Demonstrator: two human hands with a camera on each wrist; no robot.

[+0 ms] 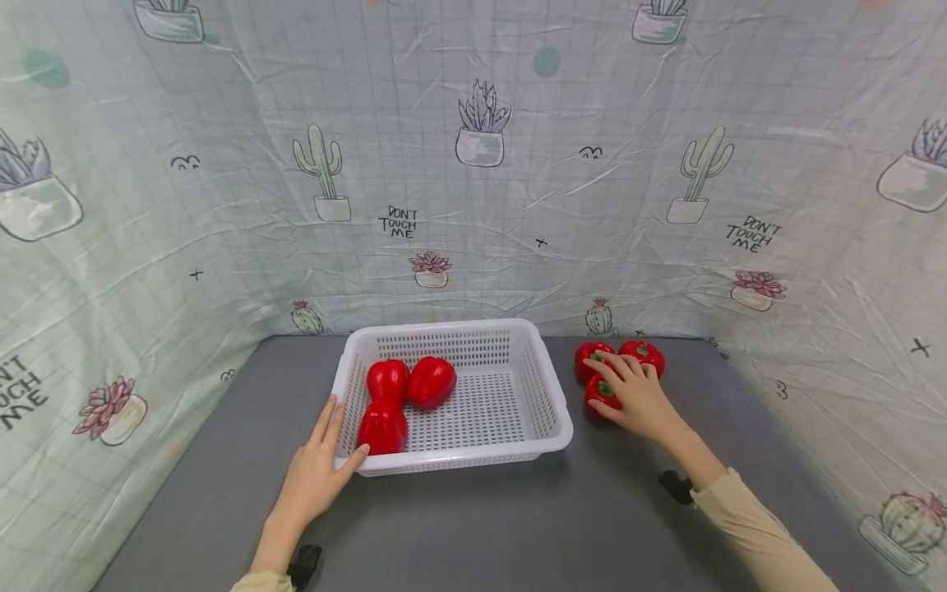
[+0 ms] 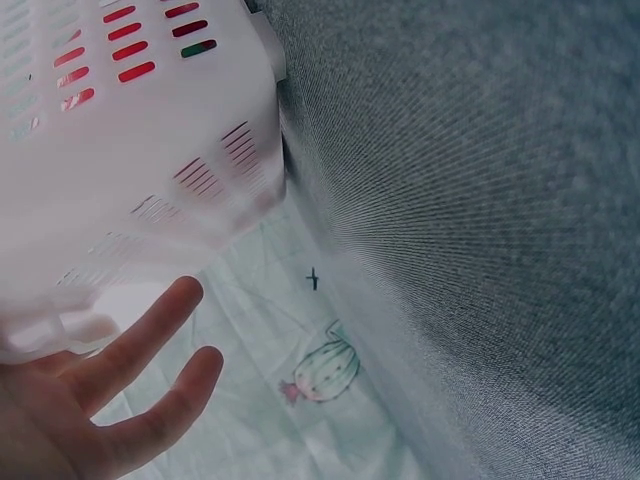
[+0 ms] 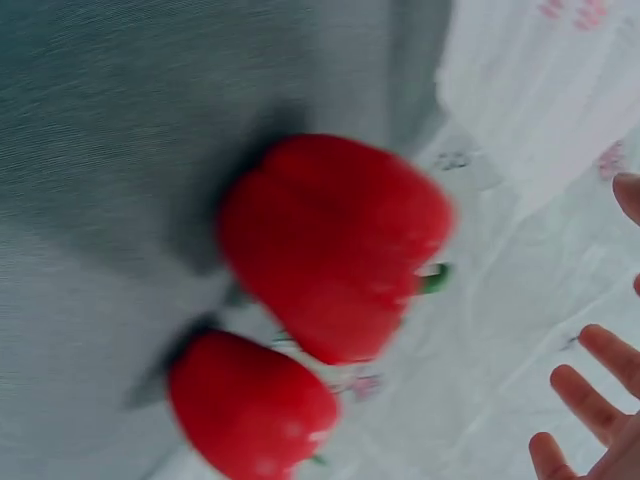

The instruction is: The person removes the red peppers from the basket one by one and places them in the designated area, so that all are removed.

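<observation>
My left hand (image 1: 314, 477) rests at the near left corner of a white plastic basket (image 1: 473, 455), fingers along the left rim and thumb at the front rim. In the left wrist view, two straight fingers (image 2: 150, 330) stand out below the basket wall. Inside the basket, on its left side, lie three red bell peppers (image 1: 431, 383). My right hand (image 1: 642, 404) hovers with spread fingers over three more, at the right: a front pepper (image 1: 594, 390), a back left pepper (image 1: 584, 357) and a back right pepper (image 1: 654, 358). In the right wrist view, its fingers are apart from the larger-looking pepper (image 3: 330, 240).
The dark grey tabletop (image 1: 481, 534) carries the basket and loose peppers. A patterned cloth (image 1: 473, 205) with cactus prints hangs behind and along both sides. Dark wrist straps show at the left wrist (image 1: 304, 566) and right wrist (image 1: 676, 487).
</observation>
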